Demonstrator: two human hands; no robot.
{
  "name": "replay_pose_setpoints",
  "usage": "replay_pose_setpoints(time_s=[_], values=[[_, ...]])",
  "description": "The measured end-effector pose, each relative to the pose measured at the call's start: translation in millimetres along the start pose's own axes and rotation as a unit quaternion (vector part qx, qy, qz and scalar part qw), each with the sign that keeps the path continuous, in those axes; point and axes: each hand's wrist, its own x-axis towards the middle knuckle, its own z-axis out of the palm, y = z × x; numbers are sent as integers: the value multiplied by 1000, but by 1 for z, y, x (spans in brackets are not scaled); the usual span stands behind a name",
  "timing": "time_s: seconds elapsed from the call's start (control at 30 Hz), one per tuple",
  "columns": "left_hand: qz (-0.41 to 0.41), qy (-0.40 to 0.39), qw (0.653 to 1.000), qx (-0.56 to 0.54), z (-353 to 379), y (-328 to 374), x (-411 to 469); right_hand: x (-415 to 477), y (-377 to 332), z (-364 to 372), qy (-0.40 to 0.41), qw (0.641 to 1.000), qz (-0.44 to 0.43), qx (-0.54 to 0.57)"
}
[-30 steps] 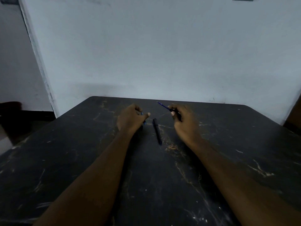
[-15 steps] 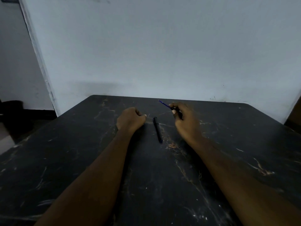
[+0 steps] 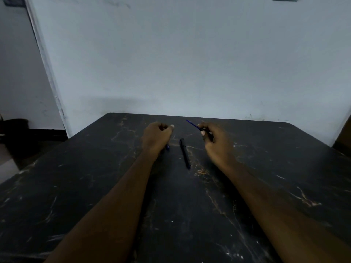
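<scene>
The black pen body [image 3: 184, 153] lies flat on the dark, scratched bench [image 3: 95, 186], in the gap between the two hands and touching neither. It runs nearly straight away from the person, with its near end slanted slightly to the right. Two bare forearms reach over the bench from the near edge on either side of it. Just left of the pen body is the left hand [image 3: 156, 136], knuckles up, its fingers [image 3: 161, 128] curled tightly into a fist with the thumb laid across the top. A small blue piece [image 3: 167, 147] pokes out from the lower side of that fist, just above the bench top; the rest of it is hidden inside the hand, so what it is cannot be told. To the right of the pen body, and a little farther off, is the right hand [image 3: 218, 141], raised slightly above the surface. Its thumb and forefinger are pinched together on a thin blue refill [image 3: 192, 124], and its other fingers are curled in loosely. The refill slants up and to the left, its pointed tip aimed toward the far edge of the bench. Beyond that edge rises a plain pale wall [image 3: 190, 63], with a white door frame [image 3: 47, 63] at its left.
</scene>
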Motion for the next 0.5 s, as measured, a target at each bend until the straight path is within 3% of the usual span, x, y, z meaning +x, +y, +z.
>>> replay_pose_setpoints(time_s=[0.17,0.5], values=[[-1,-51,976,-211,7,15,-2,1,-7,2,-1,1000,-8,12],[43,-61,951,-301,13,19,-5,1,-11,3,-19,999,-4,33]])
